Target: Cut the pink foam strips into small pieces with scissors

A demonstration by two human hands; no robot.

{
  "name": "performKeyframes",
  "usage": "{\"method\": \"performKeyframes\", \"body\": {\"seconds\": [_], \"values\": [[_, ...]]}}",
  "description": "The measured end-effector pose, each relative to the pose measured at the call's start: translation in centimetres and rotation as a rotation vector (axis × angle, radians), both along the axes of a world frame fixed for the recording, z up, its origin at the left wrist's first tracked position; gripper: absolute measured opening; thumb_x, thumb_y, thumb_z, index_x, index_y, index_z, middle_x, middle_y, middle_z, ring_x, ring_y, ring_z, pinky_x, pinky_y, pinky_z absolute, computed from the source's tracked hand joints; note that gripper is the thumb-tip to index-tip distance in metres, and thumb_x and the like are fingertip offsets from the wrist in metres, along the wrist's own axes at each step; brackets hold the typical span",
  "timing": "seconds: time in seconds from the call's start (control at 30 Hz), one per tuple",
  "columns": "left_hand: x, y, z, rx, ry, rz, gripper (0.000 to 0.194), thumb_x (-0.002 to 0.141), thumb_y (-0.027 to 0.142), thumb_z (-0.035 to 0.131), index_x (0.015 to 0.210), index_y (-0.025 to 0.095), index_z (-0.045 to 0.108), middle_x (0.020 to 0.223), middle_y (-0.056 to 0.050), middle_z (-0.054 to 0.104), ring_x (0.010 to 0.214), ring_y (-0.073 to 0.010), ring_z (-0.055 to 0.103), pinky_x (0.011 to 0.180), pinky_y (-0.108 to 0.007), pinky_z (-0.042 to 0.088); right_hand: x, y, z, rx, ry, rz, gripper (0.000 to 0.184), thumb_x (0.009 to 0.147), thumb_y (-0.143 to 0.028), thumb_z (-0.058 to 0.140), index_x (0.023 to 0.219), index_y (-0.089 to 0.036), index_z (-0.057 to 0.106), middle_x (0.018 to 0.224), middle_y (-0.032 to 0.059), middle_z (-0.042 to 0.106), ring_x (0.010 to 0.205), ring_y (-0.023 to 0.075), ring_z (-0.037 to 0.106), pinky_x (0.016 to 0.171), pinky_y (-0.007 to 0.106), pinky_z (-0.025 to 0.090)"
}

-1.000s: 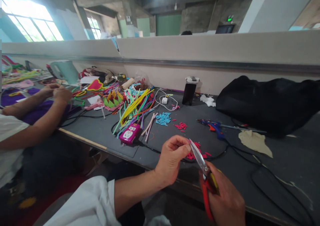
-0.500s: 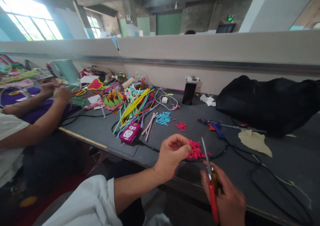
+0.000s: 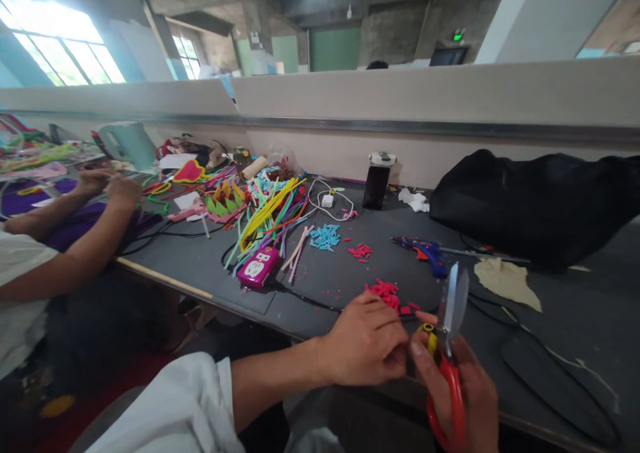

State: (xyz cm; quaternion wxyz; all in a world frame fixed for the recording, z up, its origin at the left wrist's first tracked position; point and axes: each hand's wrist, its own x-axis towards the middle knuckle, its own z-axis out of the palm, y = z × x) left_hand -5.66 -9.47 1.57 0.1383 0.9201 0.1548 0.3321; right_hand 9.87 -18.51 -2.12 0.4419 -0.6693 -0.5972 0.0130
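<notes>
My right hand (image 3: 463,379) holds scissors (image 3: 453,319) with red handles and a yellow part at the pivot, blades pointing up. Close beside its fingertips is my left hand (image 3: 367,339), back upward and fingers curled down; whatever it may be holding is hidden. Just behind the left hand lies a pile of short red pieces (image 3: 384,293). One red piece (image 3: 407,311) shows at the tip of a right finger; whether it is pinched I cannot tell. Farther back are a smaller heap of red pieces (image 3: 361,251) and a heap of blue pieces (image 3: 325,237).
Colourful fuzzy stems (image 3: 273,213) lie left of centre, behind a magenta power socket (image 3: 259,267). A blue glue gun (image 3: 430,256), a black bag (image 3: 530,206) and a beige scrap (image 3: 507,283) lie right. A phone (image 3: 376,187) leans at the back. A co-worker's hands (image 3: 123,189) are at left.
My left hand has turned from a raised pinch to palm down and moved right, towards the right hand. The scissors have swung from leaning left to pointing up, slightly farther right.
</notes>
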Motion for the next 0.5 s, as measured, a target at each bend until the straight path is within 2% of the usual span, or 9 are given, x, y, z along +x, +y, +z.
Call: {"method": "performKeyframes", "body": {"seconds": [0.1, 0.2, 0.3, 0.4, 0.5], "values": [[-0.17, 0.05, 0.15, 0.070, 0.019, 0.005, 0.012, 0.077, 0.017, 0.049, 0.069, 0.020, 0.057, 0.068, -0.005, 0.059, 0.066, -0.0166, 0.051, 0.076, -0.034, 0.038, -0.08, 0.14, 0.01, 0.040, -0.053, 0.006, 0.032, 0.088, -0.046, 0.053, 0.104, -0.020, 0.063, 0.093, 0.0038, 0.075, 0.078, 0.0175, 0.072, 0.063, 0.021, 0.055], [-0.38, 0.11, 0.29, 0.073, 0.000, -0.035, 0.011, 0.078, 0.017, 0.049, 0.070, 0.020, 0.056, 0.069, -0.004, 0.057, 0.065, -0.0169, 0.049, 0.077, -0.035, 0.038, -0.32, 0.18, -0.02, 0.054, -0.086, 0.019, 0.031, 0.089, -0.043, 0.052, 0.107, -0.020, 0.061, 0.099, 0.0056, 0.074, 0.080, 0.0176, 0.072, 0.066, 0.023, 0.056], [-0.42, 0.03, 0.20, 0.018, -0.035, -0.070, 0.009, 0.078, 0.018, 0.053, 0.069, 0.020, 0.055, 0.069, -0.003, 0.056, 0.065, -0.0165, 0.049, 0.080, -0.035, 0.038, -0.48, 0.19, -0.12, 0.075, -0.101, 0.014, 0.027, 0.090, -0.039, 0.051, 0.104, -0.019, 0.062, 0.103, 0.0078, 0.073, 0.081, 0.0176, 0.072, 0.065, 0.022, 0.056], [-0.28, -0.07, -0.07, -0.011, -0.023, -0.061, 0.009, 0.077, 0.018, 0.053, 0.069, 0.020, 0.056, 0.068, -0.004, 0.057, 0.065, -0.0163, 0.051, 0.080, -0.035, 0.038, -0.53, 0.26, 0.02, 0.135, -0.112, 0.016, 0.023, 0.090, -0.036, 0.050, 0.098, -0.019, 0.062, 0.098, 0.0078, 0.073, 0.079, 0.0171, 0.072, 0.064, 0.021, 0.056], [-0.22, 0.14, -0.38, -0.166, 0.027, -0.028, 0.002, 0.072, 0.019, 0.057, 0.071, 0.019, 0.059, 0.069, -0.003, 0.062, 0.066, -0.0154, 0.054, 0.075, -0.031, 0.040, -0.50, 0.42, 0.38, 0.128, -0.126, 0.048, 0.021, 0.089, -0.034, 0.051, 0.101, -0.019, 0.062, 0.096, 0.0058, 0.074, 0.075, 0.0152, 0.072, 0.065, 0.020, 0.056]]}}
